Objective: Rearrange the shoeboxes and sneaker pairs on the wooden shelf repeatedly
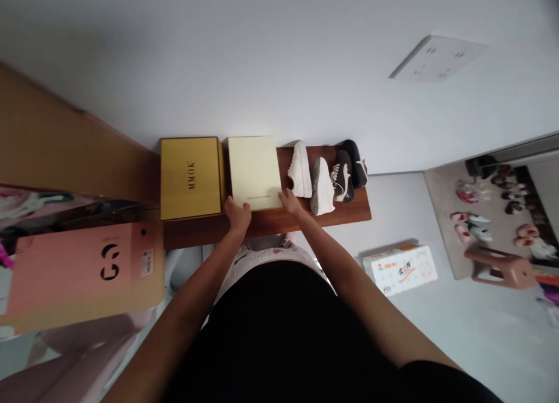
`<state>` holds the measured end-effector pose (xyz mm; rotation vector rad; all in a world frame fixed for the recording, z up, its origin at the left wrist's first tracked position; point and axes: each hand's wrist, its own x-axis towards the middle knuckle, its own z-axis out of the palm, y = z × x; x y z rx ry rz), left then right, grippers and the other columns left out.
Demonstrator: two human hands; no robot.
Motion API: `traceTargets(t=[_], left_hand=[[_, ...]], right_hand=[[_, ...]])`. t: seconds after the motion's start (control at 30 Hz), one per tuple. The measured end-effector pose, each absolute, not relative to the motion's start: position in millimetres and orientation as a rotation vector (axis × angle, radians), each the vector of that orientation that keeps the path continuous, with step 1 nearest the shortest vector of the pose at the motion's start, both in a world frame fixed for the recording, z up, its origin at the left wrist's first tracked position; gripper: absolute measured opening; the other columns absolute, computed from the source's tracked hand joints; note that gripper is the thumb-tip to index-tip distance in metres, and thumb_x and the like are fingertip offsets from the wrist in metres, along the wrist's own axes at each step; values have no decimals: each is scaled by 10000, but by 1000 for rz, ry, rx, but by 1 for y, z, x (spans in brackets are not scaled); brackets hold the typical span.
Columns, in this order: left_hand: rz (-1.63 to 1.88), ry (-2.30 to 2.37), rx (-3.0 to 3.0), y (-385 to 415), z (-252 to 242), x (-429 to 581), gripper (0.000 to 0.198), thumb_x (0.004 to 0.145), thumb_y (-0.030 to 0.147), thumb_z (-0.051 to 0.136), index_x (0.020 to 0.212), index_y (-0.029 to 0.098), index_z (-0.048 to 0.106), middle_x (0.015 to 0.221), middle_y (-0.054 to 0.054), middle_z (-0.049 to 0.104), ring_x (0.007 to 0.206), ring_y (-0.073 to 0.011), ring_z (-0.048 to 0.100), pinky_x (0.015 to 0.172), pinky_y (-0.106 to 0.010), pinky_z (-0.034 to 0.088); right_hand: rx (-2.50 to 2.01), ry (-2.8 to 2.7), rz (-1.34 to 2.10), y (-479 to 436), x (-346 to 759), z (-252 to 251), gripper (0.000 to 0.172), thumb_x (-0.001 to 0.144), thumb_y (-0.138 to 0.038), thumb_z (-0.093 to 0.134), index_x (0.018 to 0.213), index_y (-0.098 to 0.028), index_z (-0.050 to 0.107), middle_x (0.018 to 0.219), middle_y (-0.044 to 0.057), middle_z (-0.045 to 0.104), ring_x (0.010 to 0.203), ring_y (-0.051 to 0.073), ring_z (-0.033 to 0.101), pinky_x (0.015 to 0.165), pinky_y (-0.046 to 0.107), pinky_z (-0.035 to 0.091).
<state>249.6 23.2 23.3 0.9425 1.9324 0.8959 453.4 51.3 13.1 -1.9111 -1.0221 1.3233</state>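
Observation:
A cream shoebox (254,169) with small lettering near its front edge sits on a brown wooden shelf (356,212) against the wall. My left hand (239,214) grips its front left corner, and my right hand (290,202) holds the front right corner. To the left of it stands a yellow box (191,184) marked MMOK. On the right, close to my right hand, is a white sneaker (300,170), followed by another white shoe (322,187) with a grey sole side. Beyond that come a dark laced sneaker (343,176) and a black shoe (356,163).
A pink box (82,257) leans at the lower left beside a tall brown cardboard panel (78,141). On the floor to the right lie a tissue pack (402,269), a pinkish stool (502,267) and several shoes. A socket plate (439,58) is on the wall.

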Motion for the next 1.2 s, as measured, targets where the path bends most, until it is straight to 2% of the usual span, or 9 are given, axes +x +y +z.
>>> traceTargets(t=[0.07, 0.17, 0.3, 0.5, 0.63, 0.77, 0.87, 1.0, 1.2], left_hand=[[932, 1936, 1131, 19, 33, 260, 744, 858, 203, 677, 1559, 112, 445, 1679, -234, 397, 1631, -332, 272, 1363, -470, 167], [936, 1735, 1278, 19, 45, 291, 697, 904, 219, 646, 1572, 169, 451, 1649, -194, 439, 1582, -301, 362, 1329, -461, 274], [869, 1522, 1283, 31, 45, 346, 664, 900, 217, 653, 1545, 202, 494, 1577, -172, 509, 1499, -303, 473, 1262, -480, 392], [555, 1602, 1310, 60, 24, 412, 823, 825, 136, 733, 1583, 81, 418, 1616, -251, 462, 1563, -348, 402, 1309, -444, 315], [273, 1727, 1217, 76, 9, 432, 895, 813, 191, 808, 1587, 70, 376, 1590, -271, 503, 1533, -360, 453, 1253, -426, 390], [138, 1749, 1279, 87, 0, 435, 696, 825, 279, 836, 1418, 85, 526, 1460, -236, 619, 1401, -341, 587, 1133, -392, 487], [116, 1741, 1389, 93, 3, 431, 565, 832, 333, 839, 1290, 114, 591, 1345, -195, 683, 1265, -327, 664, 1046, -384, 530], [48, 1693, 1677, 99, 18, 427, 434, 863, 316, 800, 1217, 140, 622, 1264, -176, 712, 1218, -341, 682, 1026, -387, 522], [-185, 1559, 2041, 95, 38, 431, 410, 924, 244, 704, 1302, 124, 598, 1274, -214, 699, 1241, -372, 685, 1052, -413, 498]], right_hand=[[-1917, -995, 1258, 37, 481, 17, 566, 964, -441, 648, 1436, -130, 613, 1489, 179, 659, 1418, 304, 606, 1252, 454, 421], [-1970, -913, 1067, 8, 538, 23, 544, 969, -486, 602, 1412, -171, 618, 1426, 159, 699, 1314, 279, 666, 1179, 460, 497], [-2122, -793, 828, -27, 610, 18, 627, 866, -527, 694, 1324, -99, 658, 1350, 221, 708, 1213, 308, 692, 1123, 488, 525], [-2184, -1111, 953, -39, 651, -6, 710, 684, -467, 882, 1294, -154, 697, 1337, 168, 717, 1319, 364, 616, 1155, 520, 480], [-2240, -1375, 1009, -21, 649, -16, 600, 645, -387, 922, 1169, -159, 738, 1233, 153, 747, 1238, 375, 659, 1063, 475, 542], [-2198, -1538, 1135, -5, 649, -12, 339, 685, -376, 895, 923, -192, 738, 985, 72, 766, 1005, 294, 722, 898, 382, 588], [-2094, -1607, 1227, 3, 652, -1, 255, 733, -343, 853, 905, -199, 731, 851, 15, 739, 883, 242, 708, 832, 330, 575], [-1880, -1827, 1198, 15, 650, 19, 181, 821, -332, 789, 901, -187, 717, 865, 29, 734, 887, 238, 690, 817, 313, 554], [-1923, -2367, 942, 42, 637, 46, 161, 929, -322, 751, 992, -185, 693, 1001, 96, 765, 960, 267, 705, 838, 322, 521]])
